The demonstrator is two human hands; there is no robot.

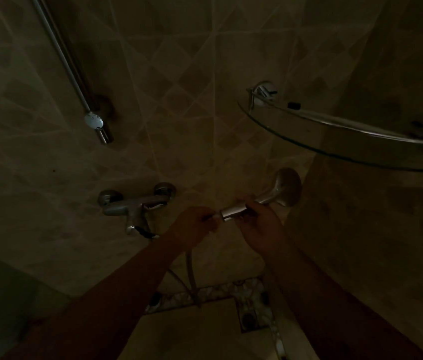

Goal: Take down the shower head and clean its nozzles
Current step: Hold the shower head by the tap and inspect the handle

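In dim light, a chrome shower head (284,188) is held in front of the tiled wall, its round face up to the right and its handle pointing left. My right hand (259,224) grips the handle from below. My left hand (195,224) pinches the hose connector at the handle's open end. The hose (191,271) hangs down below my left hand toward the floor. The nozzles face away and are hidden.
A chrome mixer tap (135,203) sits on the wall left of my hands. A slide rail (67,66) with its holder (94,122) runs up at the upper left. A glass corner shelf (335,133) juts out at the right. A floor drain (249,318) lies below.
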